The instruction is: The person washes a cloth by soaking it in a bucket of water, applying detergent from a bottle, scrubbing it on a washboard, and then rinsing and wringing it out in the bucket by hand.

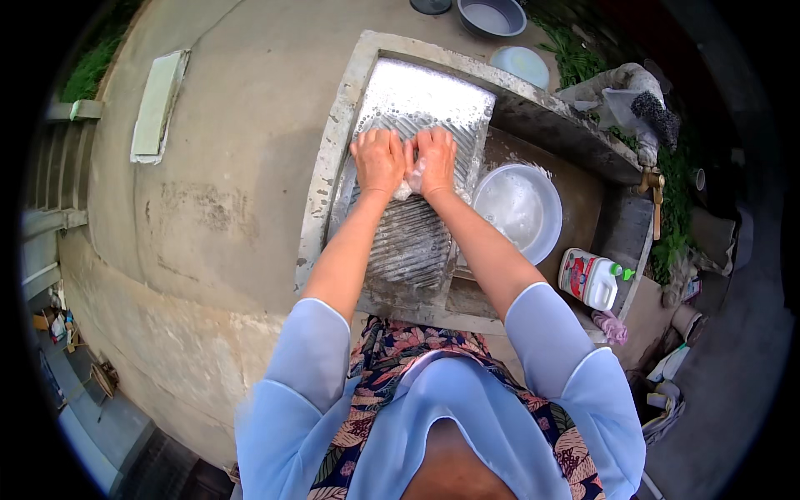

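Note:
My left hand (379, 160) and my right hand (434, 161) are side by side, fingers curled down over a small white soapy cloth (403, 191). Most of the cloth is hidden beneath them. It is pressed on the ribbed concrete washboard (406, 240) of an outdoor sink. White suds (428, 90) cover the slab's far end, just beyond my fingertips. Foam clings to my right hand. In the basin on the right sits a round plastic washbasin (522, 209) with cloudy water in it.
A detergent jug (587, 278) with a green cap stands on the sink's right side, near a pink cloth (609, 327). A brass tap (651, 182) rises at the right wall. Beyond the concrete rim (331, 153) lie a grey basin (492, 17) and a pale basin (520, 65).

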`<state>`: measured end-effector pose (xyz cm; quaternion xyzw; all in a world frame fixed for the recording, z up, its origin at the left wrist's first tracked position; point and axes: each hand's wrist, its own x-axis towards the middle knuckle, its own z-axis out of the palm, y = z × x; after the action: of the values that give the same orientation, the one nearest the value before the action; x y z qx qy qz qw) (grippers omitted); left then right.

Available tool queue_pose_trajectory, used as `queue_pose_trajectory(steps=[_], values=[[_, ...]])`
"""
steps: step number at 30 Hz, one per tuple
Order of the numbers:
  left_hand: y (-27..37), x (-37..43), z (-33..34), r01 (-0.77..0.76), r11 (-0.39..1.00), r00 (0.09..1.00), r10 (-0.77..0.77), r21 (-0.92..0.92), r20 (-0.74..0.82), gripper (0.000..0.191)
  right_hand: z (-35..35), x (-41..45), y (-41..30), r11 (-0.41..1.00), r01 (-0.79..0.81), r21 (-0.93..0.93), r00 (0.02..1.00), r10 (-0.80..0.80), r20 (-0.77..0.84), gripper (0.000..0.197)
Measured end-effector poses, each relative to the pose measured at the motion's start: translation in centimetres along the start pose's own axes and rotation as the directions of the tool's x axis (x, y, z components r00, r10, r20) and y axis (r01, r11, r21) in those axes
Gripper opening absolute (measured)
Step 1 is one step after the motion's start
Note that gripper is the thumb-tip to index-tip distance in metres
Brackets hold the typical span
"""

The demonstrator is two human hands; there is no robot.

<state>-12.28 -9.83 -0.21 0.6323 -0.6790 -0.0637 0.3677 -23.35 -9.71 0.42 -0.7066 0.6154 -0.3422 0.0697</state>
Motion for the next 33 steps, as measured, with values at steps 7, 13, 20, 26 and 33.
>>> queue_pose_trajectory(steps=[7, 13, 20, 26, 33], values=[[2.7, -11.2, -3.2, 0.050, 0.997, 0.999, -0.049, -0.051, 0.017, 0.016, -3.9, -10.1, -0.4, 0.970, 0.007, 0.245, 0.994, -0.034, 0.105, 0.014], [0.3, -2.7, -0.7, 0.065, 0.992, 0.992, -0.076, 0.105, 0.103, 0.023, -1.0, -3.5, -0.7, 0.998, -0.016, -0.061, 0.998, 0.020, 0.065, 0.011], [0.9, -7.1, -1.5, 0.027, 1.000, 0.990, -0.026, -0.009, 0.140, 0.022, -2.5, -7.1, -0.2, 0.998, -0.052, 0.045, 0.986, 0.044, 0.162, 0.013], [2.0, -8.1, -1.6, 0.072, 0.992, 0.995, -0.079, 0.104, 0.067, 0.020, -2.9, -8.3, -0.9, 0.999, -0.025, -0.037, 0.990, 0.030, 0.141, 0.012], [0.7, -2.8, -0.5, -0.011, 0.987, 0.994, -0.007, 0.161, 0.111, 0.021, -1.0, -2.8, 0.0, 0.999, -0.008, -0.040, 0.999, 0.010, 0.047, 0.024]])
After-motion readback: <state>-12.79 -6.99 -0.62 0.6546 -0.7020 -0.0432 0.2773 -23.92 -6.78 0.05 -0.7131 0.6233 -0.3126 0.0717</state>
